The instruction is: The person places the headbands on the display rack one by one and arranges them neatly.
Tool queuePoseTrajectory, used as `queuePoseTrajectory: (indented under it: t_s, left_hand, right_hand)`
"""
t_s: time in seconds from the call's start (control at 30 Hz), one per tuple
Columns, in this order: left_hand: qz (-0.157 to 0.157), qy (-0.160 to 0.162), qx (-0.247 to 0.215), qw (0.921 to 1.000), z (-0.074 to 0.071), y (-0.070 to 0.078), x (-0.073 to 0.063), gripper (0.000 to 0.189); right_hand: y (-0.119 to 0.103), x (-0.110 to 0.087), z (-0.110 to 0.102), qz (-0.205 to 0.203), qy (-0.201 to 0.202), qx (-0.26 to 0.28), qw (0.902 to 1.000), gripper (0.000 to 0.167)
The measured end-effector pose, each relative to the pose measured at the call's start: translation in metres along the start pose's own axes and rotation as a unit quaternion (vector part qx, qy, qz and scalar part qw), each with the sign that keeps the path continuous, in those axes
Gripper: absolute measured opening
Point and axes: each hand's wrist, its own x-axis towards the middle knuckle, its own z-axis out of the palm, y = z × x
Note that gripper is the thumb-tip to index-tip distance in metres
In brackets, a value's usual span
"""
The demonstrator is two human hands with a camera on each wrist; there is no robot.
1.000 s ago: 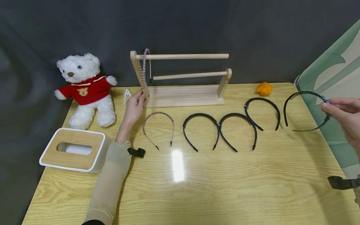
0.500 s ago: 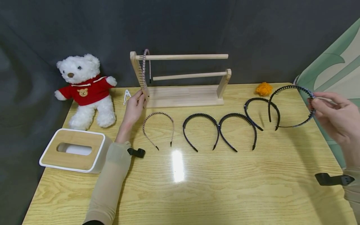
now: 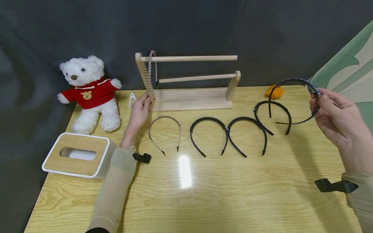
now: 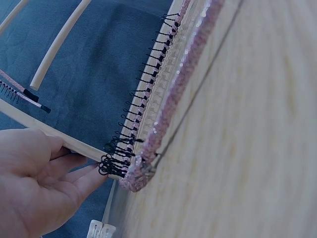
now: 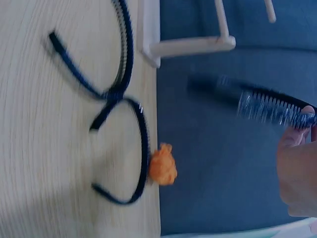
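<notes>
right fingers [image 3: 327, 103] pinching dark headband [image 3: 312, 87], gap facing lower left; left fingers [image 3: 144, 98] gripping wooden rack [image 3: 189, 98]

No legible text, labels, brands or numbers

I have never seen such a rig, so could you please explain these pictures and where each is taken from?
There is no machine: a person uses their bare left hand and right hand. The wide view comes from a camera on the head, the close ones from one on each wrist. The right hand holds a dark headband in the air; the left hand grips the left end of a wooden rack with a pinkish headband hung on it. On the table lie three more dark headbands and another pinkish one, with a teddy bear, tissue box, white clip and orange ball.
</notes>
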Motion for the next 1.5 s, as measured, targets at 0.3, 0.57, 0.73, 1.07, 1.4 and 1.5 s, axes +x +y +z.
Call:
queuePoseTrajectory:
  t_s: [0.3, 0.57, 0.73, 1.07, 1.4, 1.5]
  left_hand:
    - [-0.003, -0.005, -0.005, 1.0000, 0.000, 0.000, 0.001, 0.035]
    - [-0.008, -0.006, -0.018, 0.9998, 0.001, 0.002, 0.003, 0.036]
    - [-0.005, -0.001, -0.020, 0.9998, 0.000, 0.002, 0.003, 0.034]
    - [-0.012, -0.010, -0.010, 0.9998, 0.000, 0.002, 0.002, 0.037]
    - [-0.019, -0.004, -0.016, 0.9997, 0.000, 0.002, 0.000, 0.038]
    - [-0.020, -0.003, -0.017, 0.9997, 0.000, 0.003, -0.001, 0.037]
  right_hand:
    - [0.013, 0.003, 0.025, 0.005, 0.001, 0.086, 0.9963, 0.027]
    - [0.021, 0.004, 0.043, 0.018, 0.006, 0.088, 0.9960, 0.034]
    - [0.027, 0.006, 0.054, 0.007, -0.004, 0.088, 0.9961, 0.033]
    - [0.039, 0.010, 0.071, -0.017, -0.014, 0.105, 0.9942, 0.031]
    - [0.054, 0.022, 0.093, -0.055, -0.037, 0.115, 0.9912, 0.033]
    - [0.056, 0.025, 0.100, -0.065, -0.040, 0.121, 0.9898, 0.033]
